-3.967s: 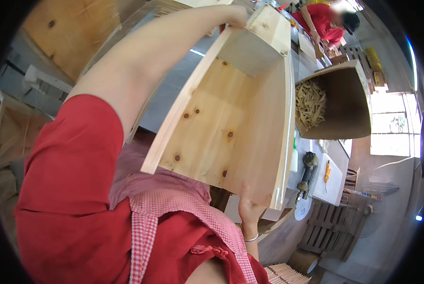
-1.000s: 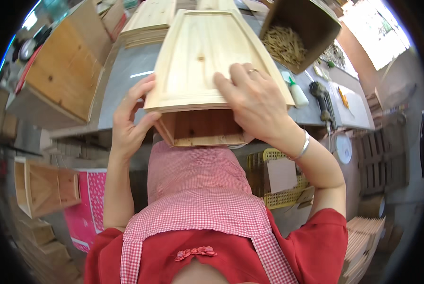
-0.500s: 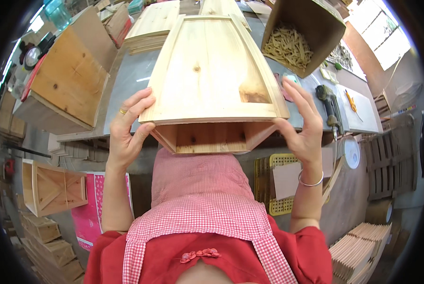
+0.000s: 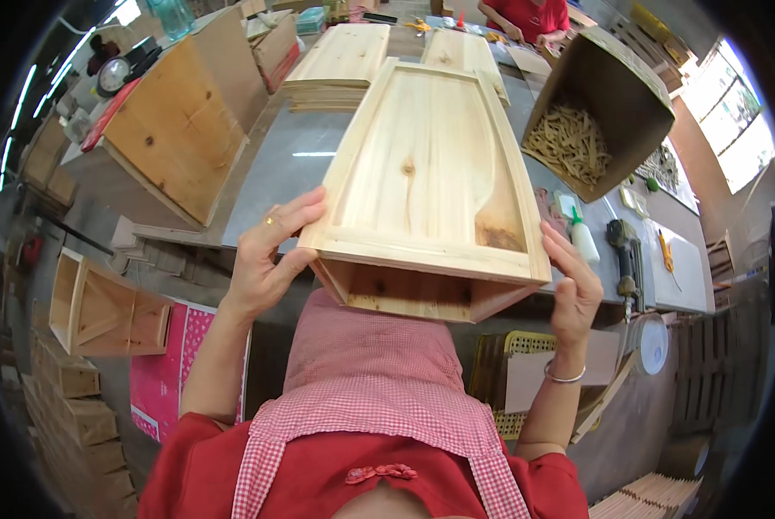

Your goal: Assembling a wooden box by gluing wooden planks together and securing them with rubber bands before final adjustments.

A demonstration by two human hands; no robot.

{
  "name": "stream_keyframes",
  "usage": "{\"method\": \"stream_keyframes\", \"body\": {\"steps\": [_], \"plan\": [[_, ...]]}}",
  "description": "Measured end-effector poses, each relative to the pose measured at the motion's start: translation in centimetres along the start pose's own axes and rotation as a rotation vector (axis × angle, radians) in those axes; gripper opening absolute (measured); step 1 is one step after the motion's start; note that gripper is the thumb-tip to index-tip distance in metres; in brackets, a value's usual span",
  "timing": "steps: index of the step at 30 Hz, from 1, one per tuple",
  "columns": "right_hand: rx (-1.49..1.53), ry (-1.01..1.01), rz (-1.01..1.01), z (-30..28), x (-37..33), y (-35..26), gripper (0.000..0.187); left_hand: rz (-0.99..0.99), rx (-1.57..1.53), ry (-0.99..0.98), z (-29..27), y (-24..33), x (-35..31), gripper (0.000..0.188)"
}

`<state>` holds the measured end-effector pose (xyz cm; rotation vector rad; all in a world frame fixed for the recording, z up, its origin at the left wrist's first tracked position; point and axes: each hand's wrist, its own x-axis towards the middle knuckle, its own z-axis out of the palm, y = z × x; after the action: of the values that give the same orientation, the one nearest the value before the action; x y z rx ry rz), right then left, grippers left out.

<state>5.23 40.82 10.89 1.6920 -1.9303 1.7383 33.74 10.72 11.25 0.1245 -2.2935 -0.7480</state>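
A pale wooden box [image 4: 417, 164] with a framed panel on top lies over the near edge of the worktable, its open end facing me. The panel has a knot and a dark brown patch near its lower right corner. My left hand [image 4: 271, 251] grips the near left corner, fingers on the side and thumb at the front edge. At the near right corner my right hand [image 4: 573, 290] presses its fingers against the box's side, with the thumb bent below them. The two hands hold the box between them.
Stacked wooden panels [image 4: 335, 65] lie behind the box on the grey table [image 4: 275, 164]. To the right are a cardboard carton [image 4: 638, 112] of wood strips, a white glue bottle [image 4: 583, 240], a nail gun [image 4: 622, 251] and an orange-handled tool [image 4: 666, 251]. A co-worker's hands [image 4: 534, 36] show at the far side.
The view has tilted, bringing a co-worker and the glue bottle into sight. The box has turned slightly in my hands. My right thumb has left the front edge and bent downward.
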Motion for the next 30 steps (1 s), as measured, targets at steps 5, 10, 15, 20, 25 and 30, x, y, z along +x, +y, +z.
{"method": "stream_keyframes", "body": {"steps": [5,10,15,20,25,30], "plan": [[0.112,0.039,0.14,0.1,4.8,3.4,0.058,-0.381,-0.538,0.039,0.1,-3.6,5.2,0.055],[0.116,0.097,0.3,3.1,11.0,10.3,0.052,-0.754,-0.506,-0.029,4.0,-8.6,14.6,0.06],[0.177,0.077,0.237,4.4,10.5,12.3,0.045,-0.61,-0.403,-0.153,6.8,-9.3,16.9,0.041],[0.198,0.116,0.185,4.0,10.5,15.4,0.041,-0.668,-0.459,-0.113,6.5,-8.6,17.2,0.045],[-0.443,0.192,0.219,2.6,12.5,27.8,0.029,-0.674,-0.487,-0.124,6.8,-7.9,17.6,0.044],[-0.977,0.049,0.313,1.1,13.2,37.7,0.023,-0.668,-0.498,-0.156,6.5,-8.1,17.5,0.044]]}}
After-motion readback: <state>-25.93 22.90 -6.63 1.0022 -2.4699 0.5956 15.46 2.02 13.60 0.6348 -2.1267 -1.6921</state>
